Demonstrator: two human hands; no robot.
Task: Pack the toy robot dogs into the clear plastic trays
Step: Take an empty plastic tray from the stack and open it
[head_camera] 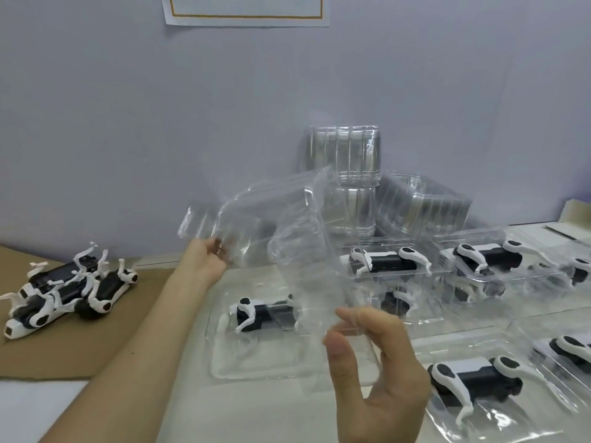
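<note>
My right hand (377, 362) pinches the lower edge of an empty clear plastic tray (307, 276), held upright above the table. My left hand (208, 260) grips a stack of clear trays (252, 215) farther back and to the left. Below the raised tray, a black-and-white toy robot dog (259, 313) lies in an open tray (256, 359) on the table. A pile of loose robot dogs (67, 289) lies on brown cardboard (64, 346) at the left.
Several packed trays with dogs (473, 382) cover the table's right side. More clear tray stacks (345, 155) lean against the pale wall at the back. A paper sheet (246, 9) hangs on the wall above.
</note>
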